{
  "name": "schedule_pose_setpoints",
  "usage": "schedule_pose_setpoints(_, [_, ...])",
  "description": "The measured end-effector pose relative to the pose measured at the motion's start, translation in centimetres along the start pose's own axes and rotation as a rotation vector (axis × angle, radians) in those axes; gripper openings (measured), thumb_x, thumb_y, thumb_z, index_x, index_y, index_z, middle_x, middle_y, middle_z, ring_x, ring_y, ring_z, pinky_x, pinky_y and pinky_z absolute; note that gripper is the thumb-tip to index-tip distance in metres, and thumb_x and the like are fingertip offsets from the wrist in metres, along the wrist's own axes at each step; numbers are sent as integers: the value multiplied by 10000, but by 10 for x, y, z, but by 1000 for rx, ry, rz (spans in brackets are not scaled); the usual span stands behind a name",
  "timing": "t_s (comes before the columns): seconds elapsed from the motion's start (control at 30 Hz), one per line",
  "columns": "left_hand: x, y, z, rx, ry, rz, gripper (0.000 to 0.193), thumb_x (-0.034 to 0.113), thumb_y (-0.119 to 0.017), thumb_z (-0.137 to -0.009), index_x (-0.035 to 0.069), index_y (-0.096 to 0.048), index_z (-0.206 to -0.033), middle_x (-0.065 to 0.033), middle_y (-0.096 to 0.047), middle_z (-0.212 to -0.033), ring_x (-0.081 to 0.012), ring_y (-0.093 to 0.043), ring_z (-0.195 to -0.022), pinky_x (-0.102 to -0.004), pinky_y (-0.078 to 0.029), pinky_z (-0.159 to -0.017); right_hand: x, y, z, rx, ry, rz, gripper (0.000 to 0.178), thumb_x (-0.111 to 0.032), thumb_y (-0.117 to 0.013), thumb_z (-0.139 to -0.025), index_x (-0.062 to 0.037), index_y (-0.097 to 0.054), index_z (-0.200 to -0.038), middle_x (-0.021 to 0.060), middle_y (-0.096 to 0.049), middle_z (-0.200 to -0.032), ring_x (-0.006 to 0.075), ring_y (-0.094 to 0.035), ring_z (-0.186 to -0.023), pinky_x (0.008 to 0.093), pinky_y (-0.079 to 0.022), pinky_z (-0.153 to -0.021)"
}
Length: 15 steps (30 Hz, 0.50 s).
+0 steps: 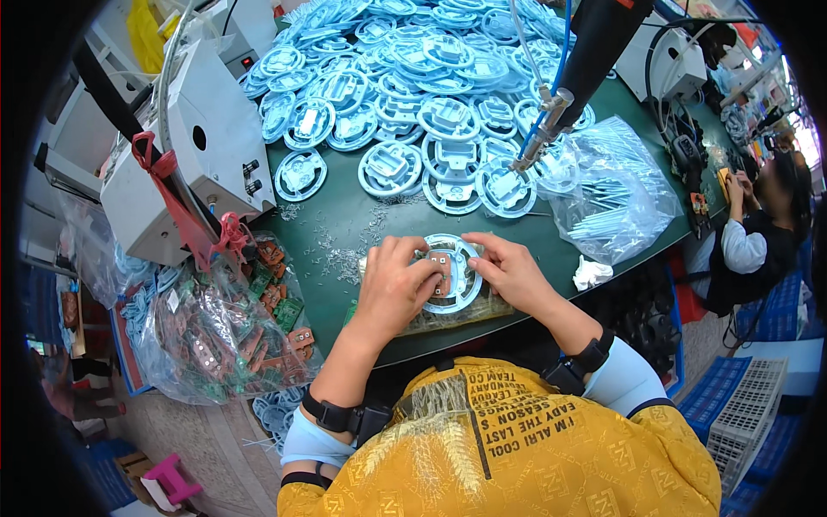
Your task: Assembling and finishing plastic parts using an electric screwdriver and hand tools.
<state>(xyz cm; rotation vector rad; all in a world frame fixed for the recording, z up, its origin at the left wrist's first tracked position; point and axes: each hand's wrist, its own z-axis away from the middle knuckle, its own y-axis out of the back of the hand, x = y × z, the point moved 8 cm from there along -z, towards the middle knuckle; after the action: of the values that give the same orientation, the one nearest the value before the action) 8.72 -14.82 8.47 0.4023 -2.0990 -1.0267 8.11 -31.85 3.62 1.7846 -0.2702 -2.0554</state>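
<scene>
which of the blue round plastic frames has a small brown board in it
The blue round frame held between the left hand and right hand; those in the pile behind show none.

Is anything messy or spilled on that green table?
Yes. Tiny pale scraps lie scattered over the green table, between the heap of blue rings and the left hand. They look like loose trimmings, not stacked or bagged like everything else.

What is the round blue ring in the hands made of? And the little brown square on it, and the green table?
Round blue ring: looks like moulded plastic, pale and smooth, same as the piled rings.
Little brown square: probably a circuit board; coppery with small pale patches.
Green table: a matte, dull mat, maybe rubber; hard to tell.
</scene>
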Motion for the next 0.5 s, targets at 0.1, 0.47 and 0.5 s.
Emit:
schedule_pose_setpoints(0.1, [-4, 2, -3, -29, 20, 33, 204, 100, -771, -749, 139, -728, -944, -45, -622, -1070, -247, -552, -940, -390, -416, -827, -1, -1, -1, -6, -5, -1, 380, -120, -658, -899, -52, -602, -1269, 96, -556, -665, 190, -528, -577, 339, -449, -590])
schedule_pose_setpoints(0.47, [-3, 13, -8, 2, 45, 20, 189, 99, -770, -740, 140, -729, -919, -44, -616, -1054, -245, -554, -927, -388, -418, -815, -1, 1, -1, -2, -21, -8, 376, -128, -655, -900, -54, -607, -1266, 98, -561, -663, 190, -535, -580, 343, -451, -592])
schedule_pose_setpoints(0.5, [-1, 10, -7, -12, 35, 9, 208, 95, -772, -740, 147, -733, -937, -48, -616, -1060, -249, -549, -930, -390, -416, -827, -2, 0, -1, -5, -22, 1, 377, -130, -656, -900, -55, -607, -1266, 99, -564, -665, 192, -539, -582, 345, -453, -593])
